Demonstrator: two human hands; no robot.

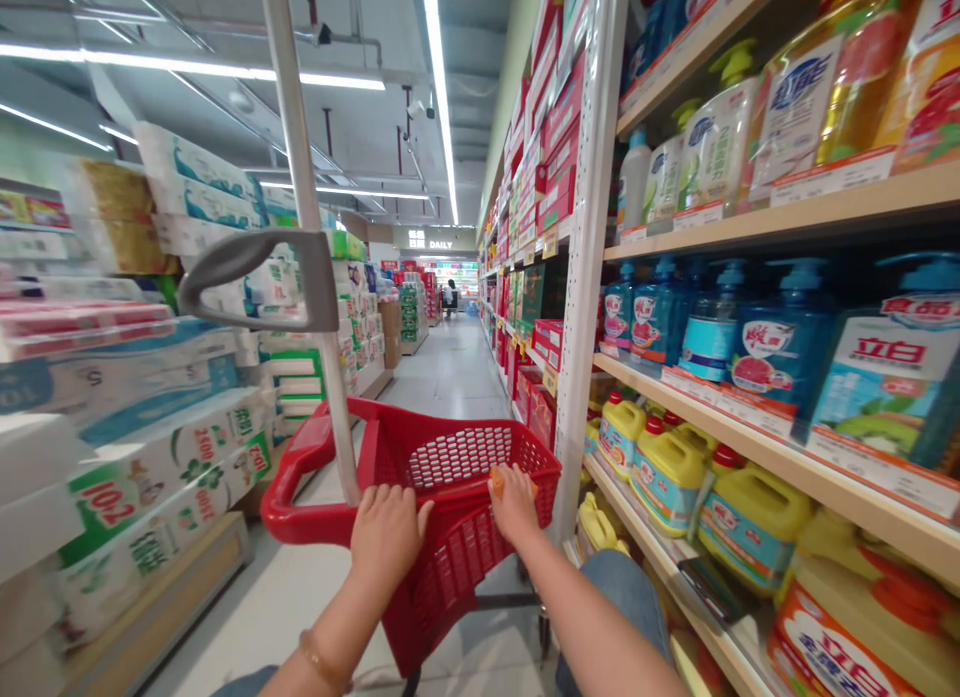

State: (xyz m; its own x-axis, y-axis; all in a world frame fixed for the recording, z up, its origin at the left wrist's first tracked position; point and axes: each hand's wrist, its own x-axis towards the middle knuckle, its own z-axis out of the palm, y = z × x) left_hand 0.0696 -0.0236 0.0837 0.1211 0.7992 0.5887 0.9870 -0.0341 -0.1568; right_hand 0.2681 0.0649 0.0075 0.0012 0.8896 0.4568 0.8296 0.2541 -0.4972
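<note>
A red plastic shopping cart [457, 542] stands in the aisle before me, its basket walls pierced with holes. My left hand [390, 532] is wrapped over the cart's near rim, beside the base of a metal pole [341, 407]. On the right side of the rim rests my right hand [514, 502], its fingers closed around a small orange cloth-like item [497, 482], mostly covered by the hand. A grey loop handle [322, 282] is fixed to the pole above my left hand. The basket's floor is hidden from this angle.
Shelves [750, 227] with pump bottles and yellow jugs [667, 477] stand close on the right. Stacked tissue packs [161, 477] line the left. A tiled aisle [442, 362] runs ahead, with a distant person [450, 297]. My knee [619, 597] is beside the lower shelf.
</note>
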